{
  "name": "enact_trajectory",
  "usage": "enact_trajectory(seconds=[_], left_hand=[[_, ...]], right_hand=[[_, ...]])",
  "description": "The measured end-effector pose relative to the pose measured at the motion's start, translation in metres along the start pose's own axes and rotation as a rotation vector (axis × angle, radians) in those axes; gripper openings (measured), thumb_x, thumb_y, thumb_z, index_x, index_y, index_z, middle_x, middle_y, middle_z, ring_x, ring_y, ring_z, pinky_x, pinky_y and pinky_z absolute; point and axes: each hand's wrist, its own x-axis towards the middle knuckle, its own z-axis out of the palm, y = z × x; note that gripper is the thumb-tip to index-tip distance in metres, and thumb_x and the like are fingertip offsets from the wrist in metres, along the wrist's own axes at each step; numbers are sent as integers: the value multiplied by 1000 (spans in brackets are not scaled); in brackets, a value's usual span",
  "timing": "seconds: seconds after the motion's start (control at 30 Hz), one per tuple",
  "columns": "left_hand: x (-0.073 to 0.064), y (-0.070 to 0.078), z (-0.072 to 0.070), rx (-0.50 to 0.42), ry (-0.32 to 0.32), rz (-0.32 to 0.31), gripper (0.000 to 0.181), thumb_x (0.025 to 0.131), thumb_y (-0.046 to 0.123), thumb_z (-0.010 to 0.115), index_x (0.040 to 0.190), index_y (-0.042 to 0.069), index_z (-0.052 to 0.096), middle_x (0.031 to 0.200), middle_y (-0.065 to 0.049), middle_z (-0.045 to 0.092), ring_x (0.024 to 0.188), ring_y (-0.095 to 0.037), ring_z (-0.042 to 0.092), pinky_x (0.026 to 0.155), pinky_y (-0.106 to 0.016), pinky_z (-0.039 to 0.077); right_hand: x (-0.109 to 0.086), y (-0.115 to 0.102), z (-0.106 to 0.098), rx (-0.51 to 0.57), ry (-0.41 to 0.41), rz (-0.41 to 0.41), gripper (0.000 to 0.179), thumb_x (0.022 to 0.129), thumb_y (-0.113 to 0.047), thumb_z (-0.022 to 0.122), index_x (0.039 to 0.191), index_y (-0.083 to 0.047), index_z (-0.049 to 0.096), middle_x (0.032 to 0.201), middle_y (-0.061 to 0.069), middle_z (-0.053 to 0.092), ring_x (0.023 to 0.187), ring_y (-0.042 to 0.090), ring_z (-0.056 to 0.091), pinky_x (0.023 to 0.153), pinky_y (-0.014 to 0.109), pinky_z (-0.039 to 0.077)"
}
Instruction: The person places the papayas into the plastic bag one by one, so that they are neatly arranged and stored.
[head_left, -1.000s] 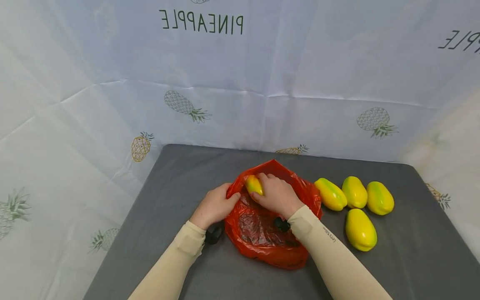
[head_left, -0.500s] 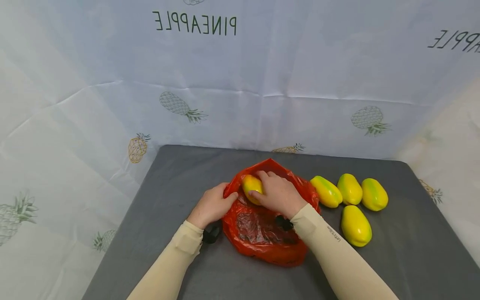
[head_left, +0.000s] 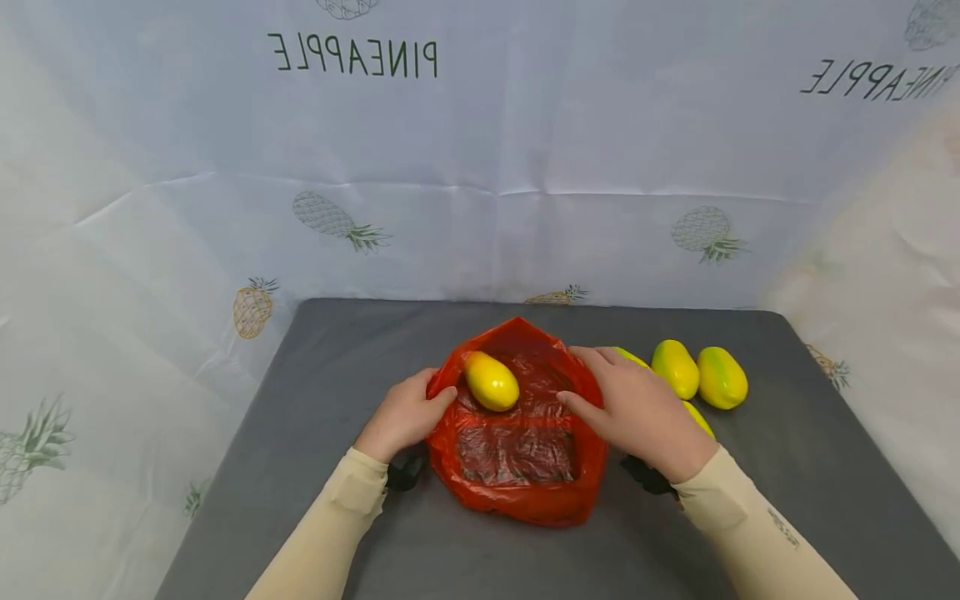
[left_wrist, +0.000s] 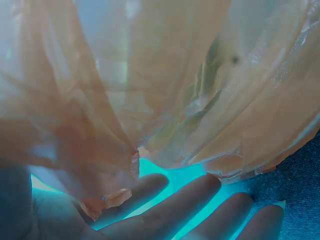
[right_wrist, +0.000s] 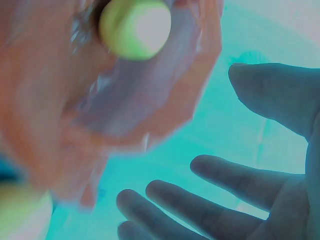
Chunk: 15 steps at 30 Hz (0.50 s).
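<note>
A red plastic bag (head_left: 517, 467) lies with its mouth wide on the table, and one yellow mango (head_left: 491, 382) rests inside near its left rim. My left hand (head_left: 401, 415) pinches that rim, thumb over the inner side and fingers (left_wrist: 170, 205) along the outside. In the left wrist view the thin film covers most of the picture. My right hand (head_left: 645, 408) is at the bag's right rim, thumb and fingers spread with nothing between them. The right wrist view shows its fingers (right_wrist: 235, 180) apart from the bag, with the mango (right_wrist: 135, 30) visible in the bag's mouth.
To the right on the grey table (head_left: 360, 333) sit more mangoes, including one at the back (head_left: 675, 369) and one at the far right (head_left: 722, 377). Others are partly hidden behind my right hand. A pineapple-print curtain (head_left: 480, 150) hangs behind the table.
My right hand has let go of the mango inside the bag and moved right, out to the right rim. My left hand keeps its hold on the bag. The head view has shifted slightly.
</note>
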Motion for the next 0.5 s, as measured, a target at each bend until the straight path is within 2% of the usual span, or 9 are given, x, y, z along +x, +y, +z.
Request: enact_trajectory(seconds=[0.1,0.2,0.5], left_hand=[[-1,-1,-1,2,-1,-1,47,108,33,64,147,8,62,121,-11,75,82,-17,69,79,-36,62],[-1,-1,-1,2,-3,4,45,108,33,64,145,8,62,116,-10,74,79,-17,68,75,-33,60],[-2,4,0,8,-3,5,45,108,33,64,143,6,63,112,-10,75,78,-18,68,73,-33,60]], right_hand=[[-19,16,-9,-6,39,31,69,101,-52,74,153,-10,57,144,18,67,119,36,73,91,57,63],[-37,33,-14,-22,52,92,71,100,-50,76,153,-8,57,144,22,67,114,39,74,88,60,63],[-81,86,-4,-9,-4,301,86,99,-66,68,153,-1,53,146,33,61,121,53,65,89,71,56]])
